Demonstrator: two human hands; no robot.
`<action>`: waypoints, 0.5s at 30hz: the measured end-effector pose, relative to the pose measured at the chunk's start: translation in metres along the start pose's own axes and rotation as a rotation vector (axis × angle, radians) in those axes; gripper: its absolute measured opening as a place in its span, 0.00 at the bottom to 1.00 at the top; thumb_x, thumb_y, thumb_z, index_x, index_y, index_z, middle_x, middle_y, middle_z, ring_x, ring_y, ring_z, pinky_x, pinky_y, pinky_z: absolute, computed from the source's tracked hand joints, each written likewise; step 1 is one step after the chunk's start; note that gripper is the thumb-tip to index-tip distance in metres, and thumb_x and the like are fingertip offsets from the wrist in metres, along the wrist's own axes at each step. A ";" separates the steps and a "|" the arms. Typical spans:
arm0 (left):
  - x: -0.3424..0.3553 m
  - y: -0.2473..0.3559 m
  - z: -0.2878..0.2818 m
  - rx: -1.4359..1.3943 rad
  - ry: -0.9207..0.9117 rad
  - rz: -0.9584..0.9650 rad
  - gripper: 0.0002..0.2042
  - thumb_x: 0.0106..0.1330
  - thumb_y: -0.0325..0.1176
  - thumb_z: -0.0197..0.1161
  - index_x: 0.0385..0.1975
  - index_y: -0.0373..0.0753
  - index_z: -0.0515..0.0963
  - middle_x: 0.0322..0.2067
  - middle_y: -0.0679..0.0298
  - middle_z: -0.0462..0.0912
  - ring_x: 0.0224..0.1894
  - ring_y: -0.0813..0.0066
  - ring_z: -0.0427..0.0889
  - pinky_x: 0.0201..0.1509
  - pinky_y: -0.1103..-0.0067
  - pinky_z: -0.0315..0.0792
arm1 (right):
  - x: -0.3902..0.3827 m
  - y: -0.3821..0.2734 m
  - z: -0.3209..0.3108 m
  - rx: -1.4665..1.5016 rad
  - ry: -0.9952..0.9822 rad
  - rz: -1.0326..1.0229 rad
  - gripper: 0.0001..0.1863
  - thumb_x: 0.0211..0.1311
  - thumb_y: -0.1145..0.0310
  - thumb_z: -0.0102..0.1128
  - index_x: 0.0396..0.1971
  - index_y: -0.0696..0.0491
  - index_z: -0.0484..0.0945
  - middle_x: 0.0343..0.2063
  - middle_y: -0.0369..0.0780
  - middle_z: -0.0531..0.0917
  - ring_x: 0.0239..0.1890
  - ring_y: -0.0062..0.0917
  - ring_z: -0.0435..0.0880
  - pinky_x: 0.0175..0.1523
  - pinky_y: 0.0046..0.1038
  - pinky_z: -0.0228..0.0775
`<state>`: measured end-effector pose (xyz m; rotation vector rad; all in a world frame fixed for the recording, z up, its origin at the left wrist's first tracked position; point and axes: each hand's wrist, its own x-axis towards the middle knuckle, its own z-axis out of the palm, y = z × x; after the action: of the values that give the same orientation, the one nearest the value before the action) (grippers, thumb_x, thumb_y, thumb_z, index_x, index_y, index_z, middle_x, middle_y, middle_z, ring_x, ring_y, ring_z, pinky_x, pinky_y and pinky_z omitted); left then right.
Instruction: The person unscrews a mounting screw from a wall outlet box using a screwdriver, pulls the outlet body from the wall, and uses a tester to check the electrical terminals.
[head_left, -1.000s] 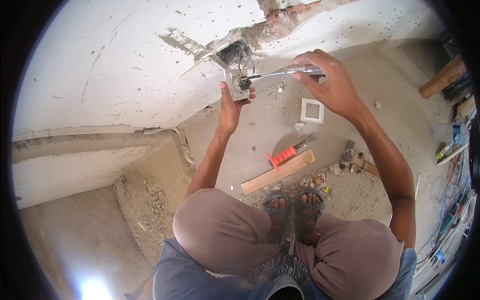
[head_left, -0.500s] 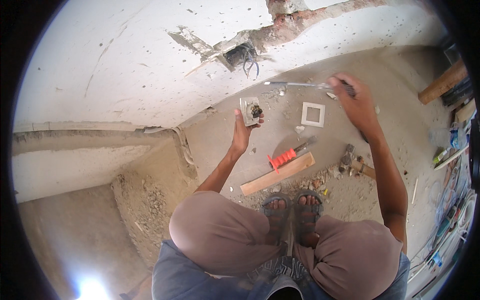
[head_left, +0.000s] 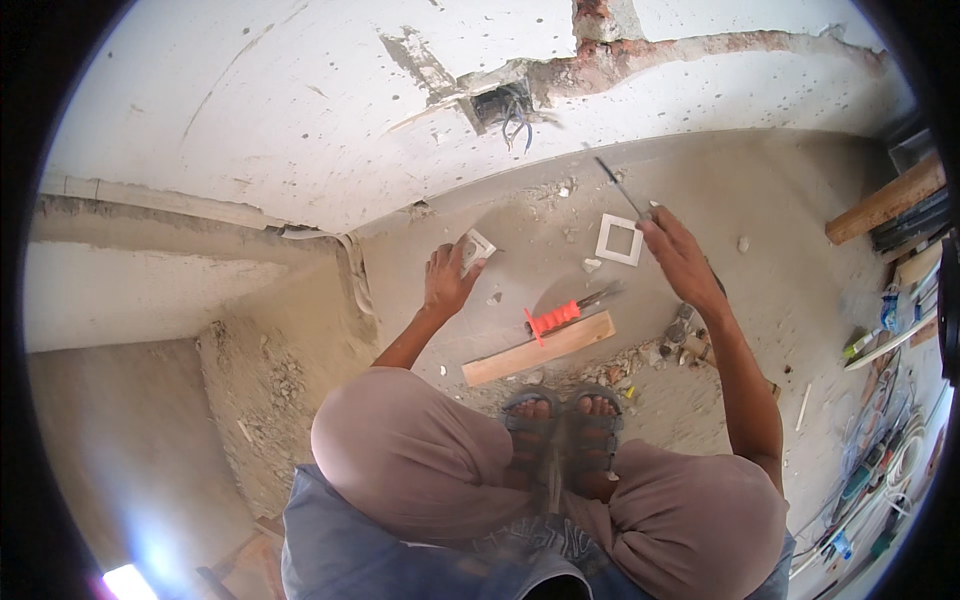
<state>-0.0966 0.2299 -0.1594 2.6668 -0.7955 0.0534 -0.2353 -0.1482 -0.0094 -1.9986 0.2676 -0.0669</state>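
My left hand (head_left: 447,280) grips a white electrical socket (head_left: 479,249), tilted on its side low over the floor near the wall. In my right hand (head_left: 680,255) is a screwdriver (head_left: 622,188), its thin shaft pointing up and left toward the wall. A square white cover frame (head_left: 603,240) lies flat on the floor just left of that hand. Beyond both hands, a rough wall opening (head_left: 497,104) has blue-grey wires (head_left: 517,130) hanging out of it. My right fingers partly hide the screwdriver's handle.
Before my feet lie a chisel with an orange grip (head_left: 555,319), a wooden strip (head_left: 540,350) and a dusty hammer (head_left: 682,328) among rubble (head_left: 645,365). At the far right are cables (head_left: 905,450) and a timber piece (head_left: 885,205). A chased groove (head_left: 690,50) runs along the wall.
My left hand has turned the socket over and lowered it a little. My right hand has moved down and left, and the screwdriver has swung from level to slanting upward. The view has shifted.
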 end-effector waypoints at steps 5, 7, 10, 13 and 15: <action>-0.010 -0.011 0.009 0.027 -0.013 -0.020 0.30 0.68 0.52 0.60 0.63 0.39 0.68 0.49 0.49 0.74 0.51 0.49 0.74 0.53 0.57 0.68 | 0.035 -0.019 0.018 -0.459 0.133 -0.102 0.19 0.73 0.52 0.47 0.36 0.55 0.72 0.21 0.49 0.79 0.29 0.49 0.79 0.34 0.46 0.68; -0.012 -0.012 0.009 0.023 -0.012 -0.031 0.30 0.68 0.53 0.59 0.63 0.39 0.68 0.48 0.49 0.75 0.50 0.49 0.74 0.53 0.57 0.68 | 0.045 -0.021 0.022 -0.514 0.139 -0.127 0.20 0.73 0.50 0.48 0.35 0.54 0.72 0.21 0.49 0.80 0.29 0.51 0.79 0.33 0.48 0.68; -0.014 -0.014 0.005 0.013 -0.020 -0.062 0.30 0.68 0.54 0.58 0.62 0.38 0.68 0.48 0.48 0.74 0.50 0.50 0.74 0.52 0.57 0.68 | 0.057 -0.025 0.026 -0.549 0.097 -0.137 0.19 0.73 0.51 0.48 0.35 0.54 0.73 0.22 0.49 0.81 0.29 0.50 0.81 0.33 0.49 0.68; -0.014 -0.013 0.003 0.007 -0.051 -0.093 0.30 0.68 0.54 0.58 0.62 0.38 0.69 0.48 0.48 0.74 0.50 0.50 0.74 0.53 0.57 0.68 | 0.065 -0.021 0.029 -0.570 0.135 -0.226 0.19 0.73 0.51 0.48 0.35 0.53 0.73 0.21 0.48 0.81 0.29 0.49 0.81 0.33 0.48 0.69; -0.016 -0.012 0.004 0.001 -0.059 -0.106 0.30 0.68 0.54 0.58 0.62 0.38 0.69 0.48 0.48 0.75 0.50 0.50 0.74 0.53 0.57 0.68 | 0.071 -0.025 0.027 -0.592 0.149 -0.261 0.19 0.73 0.51 0.48 0.35 0.53 0.74 0.21 0.48 0.80 0.28 0.48 0.81 0.32 0.48 0.69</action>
<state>-0.1040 0.2460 -0.1687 2.7184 -0.6706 -0.0522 -0.1580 -0.1291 -0.0036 -2.6147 0.1252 -0.3365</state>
